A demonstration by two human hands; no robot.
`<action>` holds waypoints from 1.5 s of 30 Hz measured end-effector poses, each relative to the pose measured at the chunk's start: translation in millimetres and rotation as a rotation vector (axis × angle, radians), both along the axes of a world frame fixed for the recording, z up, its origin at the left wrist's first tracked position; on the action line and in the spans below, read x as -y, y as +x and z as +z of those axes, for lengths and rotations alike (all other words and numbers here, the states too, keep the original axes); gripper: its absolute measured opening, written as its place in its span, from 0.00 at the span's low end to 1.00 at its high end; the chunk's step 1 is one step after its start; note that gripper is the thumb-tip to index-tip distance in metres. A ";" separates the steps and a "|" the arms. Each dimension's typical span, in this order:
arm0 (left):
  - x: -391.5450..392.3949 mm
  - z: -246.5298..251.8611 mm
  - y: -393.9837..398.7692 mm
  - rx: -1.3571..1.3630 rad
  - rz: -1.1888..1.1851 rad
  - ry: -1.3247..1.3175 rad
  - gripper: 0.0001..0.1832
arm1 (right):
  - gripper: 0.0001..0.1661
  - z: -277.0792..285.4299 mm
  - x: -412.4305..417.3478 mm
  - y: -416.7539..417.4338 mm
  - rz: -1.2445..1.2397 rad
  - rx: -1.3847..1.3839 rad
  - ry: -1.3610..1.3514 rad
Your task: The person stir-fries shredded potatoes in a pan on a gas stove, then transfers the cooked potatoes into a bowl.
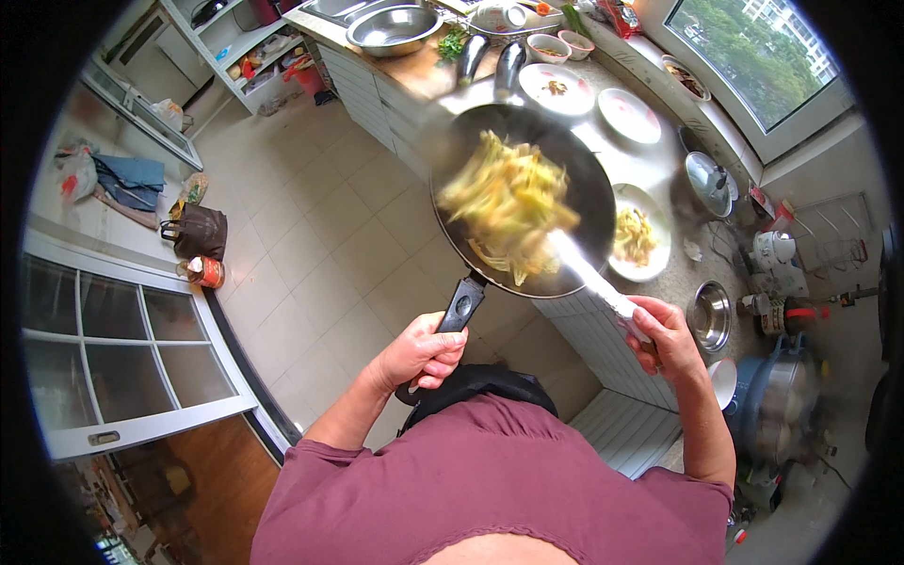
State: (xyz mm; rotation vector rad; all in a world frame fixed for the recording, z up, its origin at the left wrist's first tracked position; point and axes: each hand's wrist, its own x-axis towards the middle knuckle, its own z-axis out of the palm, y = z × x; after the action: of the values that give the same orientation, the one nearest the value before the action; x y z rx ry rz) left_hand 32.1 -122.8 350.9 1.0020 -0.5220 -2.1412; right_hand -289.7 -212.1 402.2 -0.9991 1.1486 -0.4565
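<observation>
My left hand [432, 351] grips the black handle of a dark frying pan [593, 176], held up in front of the counter. With my right hand [662, 336] I hold a spatula [590, 275] with a shiny metal shaft; its far end is hidden in the food. Sliced yellow-green food [512, 198], blurred by motion, lies over the left and middle of the pan. Close to the pan's right edge, an oval white plate [660, 244] on the counter bears a portion of similar food [633, 233].
Beyond the pan are two eggplants [510, 63], a plate with dark pieces [558, 88], a bare white plate [628, 115] and a steel basin [394, 30]. A lidded pot [706, 183], a steel bowl [709, 316] and a blue steamer [763, 402] stand to the right.
</observation>
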 end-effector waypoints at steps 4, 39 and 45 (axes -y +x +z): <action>1.0 0.8 -1.4 0.013 -0.018 -0.008 0.07 | 0.20 7.0 -9.8 -10.7 -0.041 -0.014 0.012; 39.1 24.9 -0.1 0.083 -0.023 -0.067 0.09 | 0.17 7.6 -46.6 -103.7 -0.439 -0.150 -0.180; 33.3 19.7 5.9 0.090 0.010 -0.045 0.09 | 0.14 -29.6 -36.6 -89.8 -0.406 -0.330 -0.233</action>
State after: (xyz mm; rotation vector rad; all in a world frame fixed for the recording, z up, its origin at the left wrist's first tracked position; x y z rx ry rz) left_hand 37.9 -156.1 370.6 1.0775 -0.6040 -2.0737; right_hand -379.6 -175.5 372.5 -1.0685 1.6354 -0.7834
